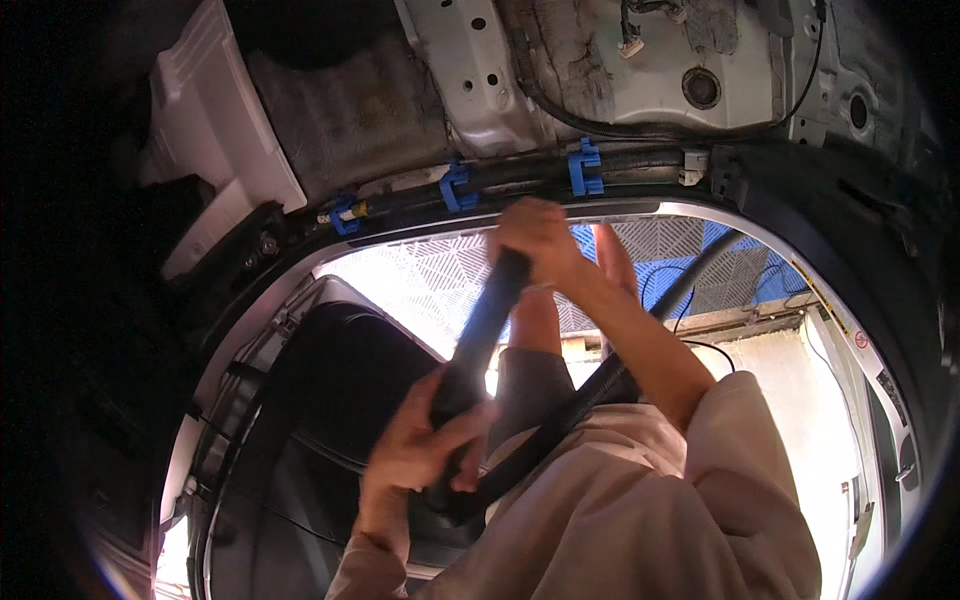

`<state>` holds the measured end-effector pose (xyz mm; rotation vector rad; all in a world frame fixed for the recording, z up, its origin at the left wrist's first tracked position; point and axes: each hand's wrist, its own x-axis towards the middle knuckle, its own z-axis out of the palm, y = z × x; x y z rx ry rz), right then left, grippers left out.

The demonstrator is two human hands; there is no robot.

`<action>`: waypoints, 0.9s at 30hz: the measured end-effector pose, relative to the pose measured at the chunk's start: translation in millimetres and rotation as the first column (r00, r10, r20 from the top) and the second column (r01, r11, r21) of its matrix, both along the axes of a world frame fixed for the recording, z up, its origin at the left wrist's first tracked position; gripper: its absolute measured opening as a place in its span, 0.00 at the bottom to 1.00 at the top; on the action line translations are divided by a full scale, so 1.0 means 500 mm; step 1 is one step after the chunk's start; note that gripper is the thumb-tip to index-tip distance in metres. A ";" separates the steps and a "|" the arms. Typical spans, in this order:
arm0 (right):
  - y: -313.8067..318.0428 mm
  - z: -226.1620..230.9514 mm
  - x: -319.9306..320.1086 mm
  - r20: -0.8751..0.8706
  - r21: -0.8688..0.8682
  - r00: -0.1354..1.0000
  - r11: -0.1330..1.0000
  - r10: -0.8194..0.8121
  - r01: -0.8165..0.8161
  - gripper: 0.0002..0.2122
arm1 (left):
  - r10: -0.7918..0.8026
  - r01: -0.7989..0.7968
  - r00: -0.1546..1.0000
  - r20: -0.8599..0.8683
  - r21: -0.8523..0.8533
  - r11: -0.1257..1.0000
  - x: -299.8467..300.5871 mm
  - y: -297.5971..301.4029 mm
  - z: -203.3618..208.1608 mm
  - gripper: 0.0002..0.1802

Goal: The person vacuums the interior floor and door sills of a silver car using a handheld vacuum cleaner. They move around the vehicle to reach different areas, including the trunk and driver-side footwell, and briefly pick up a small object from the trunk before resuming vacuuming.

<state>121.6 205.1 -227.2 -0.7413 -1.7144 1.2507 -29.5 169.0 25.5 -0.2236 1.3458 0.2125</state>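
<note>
A thick black vacuum tube [480,320] slants across the middle of the view, somewhat blurred. My right hand [540,238] is closed around its upper end, close to the door sill. Lower down and to the left, my left hand [425,440] wraps round the wider bottom part of the tube. From that lower end a ribbed black hose [580,400] runs up to the right, passing over my lap and out across the door opening. The far tip of the tube is hidden by my right hand.
A bare metal car floor [620,90] with wiring lies beyond the sill. Blue clips [586,167] sit along a black harness. A black door panel [340,400] stands at left, a pale trim piece [215,120] at upper left. Grey and blue floor tiles [660,245] show below the sill.
</note>
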 end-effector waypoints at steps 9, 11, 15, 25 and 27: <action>-0.036 -0.033 0.019 0.153 -0.083 0.981 0.991 0.121 -0.109 0.12 | 0.097 -0.100 0.975 -0.198 -0.007 0.995 0.044 0.003 0.018 0.13; -0.022 -0.014 0.021 0.146 -0.090 0.988 0.995 0.052 -0.039 0.12 | 0.045 -0.045 0.994 -0.101 0.001 0.999 0.055 0.014 0.024 0.14; 0.003 0.014 0.006 0.018 -0.117 0.976 0.970 0.217 -0.214 0.12 | 0.310 -0.336 0.917 -0.252 -0.071 0.939 0.059 0.025 0.028 0.14; -0.035 -0.040 0.026 0.087 -0.087 0.974 0.975 0.211 -0.204 0.19 | 0.276 -0.307 0.925 -0.260 -0.084 0.948 0.070 0.002 0.030 0.16; -0.039 -0.042 0.032 0.116 -0.074 0.980 0.985 0.163 -0.155 0.18 | 0.186 -0.217 0.953 -0.241 -0.110 0.970 0.072 -0.009 0.029 0.16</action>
